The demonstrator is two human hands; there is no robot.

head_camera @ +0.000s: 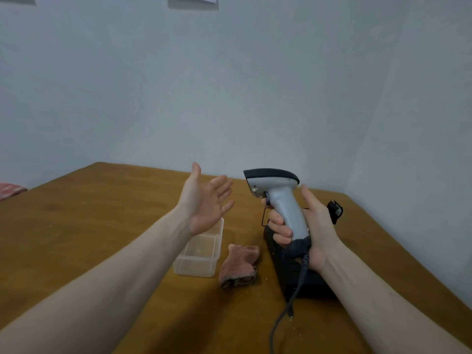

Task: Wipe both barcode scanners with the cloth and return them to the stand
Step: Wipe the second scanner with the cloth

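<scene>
- Plain indoor room, kind unclear; could be a home or a small office corner.
- Bare pale wall (229, 85) meets a second wall at right; paper sheets (192, 1) stuck high up, cut off by the frame.
- Brown wooden table (102, 215) pushed into the corner, crumbs on it.
- Red patterned fabric (10, 190) at the far left edge.
- Corded scanner (278, 200), black stand (301, 279), clear tub (199, 254), cloth (240, 267) on the table hint at shop or desk gear.
</scene>
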